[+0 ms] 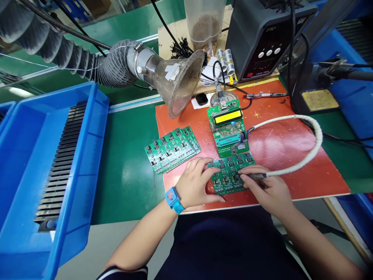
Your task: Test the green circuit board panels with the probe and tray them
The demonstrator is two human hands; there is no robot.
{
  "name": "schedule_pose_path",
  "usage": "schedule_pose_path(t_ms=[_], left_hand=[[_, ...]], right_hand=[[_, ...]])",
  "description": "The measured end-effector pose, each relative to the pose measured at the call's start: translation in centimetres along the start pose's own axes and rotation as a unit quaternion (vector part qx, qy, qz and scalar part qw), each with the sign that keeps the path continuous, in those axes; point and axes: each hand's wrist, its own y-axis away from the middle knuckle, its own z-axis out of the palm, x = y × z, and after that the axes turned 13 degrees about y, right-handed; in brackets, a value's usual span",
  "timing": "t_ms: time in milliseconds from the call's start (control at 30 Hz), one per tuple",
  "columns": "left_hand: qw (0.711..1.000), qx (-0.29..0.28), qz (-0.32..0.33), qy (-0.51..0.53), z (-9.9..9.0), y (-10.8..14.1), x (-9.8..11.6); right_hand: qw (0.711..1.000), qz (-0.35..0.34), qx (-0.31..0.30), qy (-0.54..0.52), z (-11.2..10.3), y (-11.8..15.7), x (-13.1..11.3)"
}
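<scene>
A green circuit board panel (229, 188) with small digit displays lies on the red mat (314, 175) in front of me. My left hand (196, 181), with a blue band at the wrist, rests at the panel's left edge, fingers spread. My right hand (266, 190) pinches a dark probe (256, 176) over the panel's right part; the tip is hidden by my fingers. A white sleeved cable (317, 132) loops from the probe to a programmer board (229, 128) with a lit yellow screen. More green panels (171, 149) lie overlapped to the left.
A blue bin (94, 155) with a black slotted rack (62, 167) stands at left. A fume extraction funnel (183, 83) hangs over the mat's back edge. Behind are a soldering station (268, 42), a clear container (204, 23) and a pen (268, 95). A yellow sponge (319, 100) sits at right.
</scene>
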Motion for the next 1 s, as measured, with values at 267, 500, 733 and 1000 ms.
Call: schedule_pose_path(t_ms=[267,500,733,1000], left_hand=[[1.000,0.000,-0.006,0.005,0.1,0.1,0.0],[1.000,-0.001,-0.005,0.004,0.1,0.0,0.0],[1.000,0.004,0.000,0.007,0.1,0.0,0.0],[1.000,0.000,-0.009,0.009,0.1,0.0,0.1]], right_hand=[[1.000,-0.005,0.006,0.021,-0.3,0.0,-0.3],[1.000,0.003,-0.012,0.020,-0.7,-0.2,-0.5],[1.000,0.016,-0.002,-0.001,-0.8,0.0,-1.4],[0.996,0.046,-0.029,-0.066,1.0,0.4,-2.4]])
